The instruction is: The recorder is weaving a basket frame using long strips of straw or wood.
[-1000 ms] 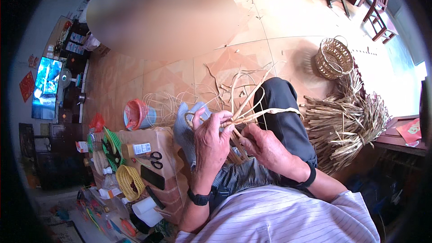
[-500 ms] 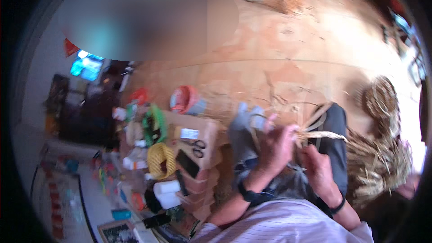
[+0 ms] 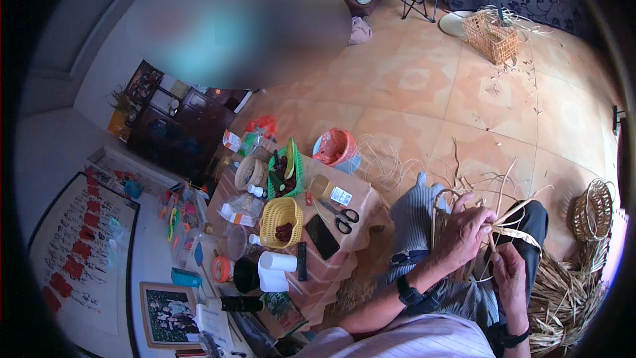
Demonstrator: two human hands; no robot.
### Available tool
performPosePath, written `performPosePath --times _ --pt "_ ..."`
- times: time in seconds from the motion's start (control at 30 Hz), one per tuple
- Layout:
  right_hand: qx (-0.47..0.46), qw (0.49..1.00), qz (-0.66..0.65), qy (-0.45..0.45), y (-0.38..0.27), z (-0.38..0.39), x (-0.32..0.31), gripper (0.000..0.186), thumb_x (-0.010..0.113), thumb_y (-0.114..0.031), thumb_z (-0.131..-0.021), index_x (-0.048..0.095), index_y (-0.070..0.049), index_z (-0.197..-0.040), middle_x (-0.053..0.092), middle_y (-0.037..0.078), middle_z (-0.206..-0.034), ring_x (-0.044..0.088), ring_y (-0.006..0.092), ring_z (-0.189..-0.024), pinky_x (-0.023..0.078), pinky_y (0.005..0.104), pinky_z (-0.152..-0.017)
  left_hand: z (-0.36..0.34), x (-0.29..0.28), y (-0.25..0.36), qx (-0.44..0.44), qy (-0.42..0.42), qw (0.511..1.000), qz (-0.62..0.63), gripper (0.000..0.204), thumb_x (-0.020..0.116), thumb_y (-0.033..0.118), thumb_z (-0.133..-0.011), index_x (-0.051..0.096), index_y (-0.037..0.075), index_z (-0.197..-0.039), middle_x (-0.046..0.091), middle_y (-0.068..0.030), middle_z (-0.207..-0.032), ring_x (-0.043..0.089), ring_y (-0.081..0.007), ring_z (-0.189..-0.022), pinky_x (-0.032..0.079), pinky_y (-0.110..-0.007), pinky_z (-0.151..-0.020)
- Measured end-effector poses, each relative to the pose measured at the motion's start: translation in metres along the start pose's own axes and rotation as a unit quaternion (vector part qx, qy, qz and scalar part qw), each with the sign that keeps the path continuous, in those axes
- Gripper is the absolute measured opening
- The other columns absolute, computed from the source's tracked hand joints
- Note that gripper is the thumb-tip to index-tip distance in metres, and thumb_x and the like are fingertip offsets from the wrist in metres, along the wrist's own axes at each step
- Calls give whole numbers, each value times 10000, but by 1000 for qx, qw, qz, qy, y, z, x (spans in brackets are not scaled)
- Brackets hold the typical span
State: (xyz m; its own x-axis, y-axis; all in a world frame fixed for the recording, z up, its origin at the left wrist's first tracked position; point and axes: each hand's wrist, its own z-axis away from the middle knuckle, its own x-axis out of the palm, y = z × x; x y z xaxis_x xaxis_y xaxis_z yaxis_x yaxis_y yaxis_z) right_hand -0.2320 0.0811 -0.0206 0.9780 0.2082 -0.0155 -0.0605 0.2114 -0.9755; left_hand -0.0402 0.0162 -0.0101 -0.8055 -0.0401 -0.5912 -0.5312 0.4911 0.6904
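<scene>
left hand (image 3: pixel 468 233) is pinching pale plant strips (image 3: pixel 520 233) near 4 o'clock, fingers curled; right hand (image 3: pixel 509 272), at their 5 o'clock, is pinching one, fingertips together; strips are fanning over right knee (image 3: pixel 538 217).

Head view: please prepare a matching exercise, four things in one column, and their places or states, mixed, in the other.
Column one
1. left hand
2. scissors
3. bucket
4. dry stalks

Column two
A. on the table
B. heaped at the person's right
C. holding pale strips
D. blue outside, red inside

Pairs: 1-C, 2-A, 3-D, 4-B
</scene>
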Motion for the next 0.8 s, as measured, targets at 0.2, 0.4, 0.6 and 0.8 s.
performPosePath --times 0.2,0.4,0.6,0.8 --pt "71 983 -170 0 2 6 -16 214 612 -185 -1092 574 -131 -888 443 -112 -696 329 2 -567 209 217 -506 1 10 2 -8 -6 1000 23 196 715 5 -886 620 77 -1041 722 -102 -941 717 -320 -928 389 -539 -1152" --pt "113 983 -129 -63 -50 3 -11 230 581 -224 -1109 625 -74 -940 458 -92 -791 389 35 -702 315 233 -611 5 -13 -3 -60 -23 998 -10 165 758 106 -901 695 104 -1054 745 -115 -935 647 -356 -1135 401 -496 -1103" --pt "106 955 -264 -82 -20 2 -19 235 574 -283 -1126 647 -75 -1042 400 -93 -678 308 24 -564 220 215 -504 -6 -27 6 -48 -95 994 -29 347 854 93 -809 685 104 -1112 759 -54 -1019 623 -308 -1211 341 -480 -1172" --pt "136 911 -372 -114 0 -2 -28 245 574 -309 -1125 659 -94 -1046 552 -62 -739 438 24 -605 325 203 -538 -2 -14 3 17 -28 998 -49 363 878 63 -787 672 99 -1083 762 -21 -916 732 -232 -832 379 -472 -1149"
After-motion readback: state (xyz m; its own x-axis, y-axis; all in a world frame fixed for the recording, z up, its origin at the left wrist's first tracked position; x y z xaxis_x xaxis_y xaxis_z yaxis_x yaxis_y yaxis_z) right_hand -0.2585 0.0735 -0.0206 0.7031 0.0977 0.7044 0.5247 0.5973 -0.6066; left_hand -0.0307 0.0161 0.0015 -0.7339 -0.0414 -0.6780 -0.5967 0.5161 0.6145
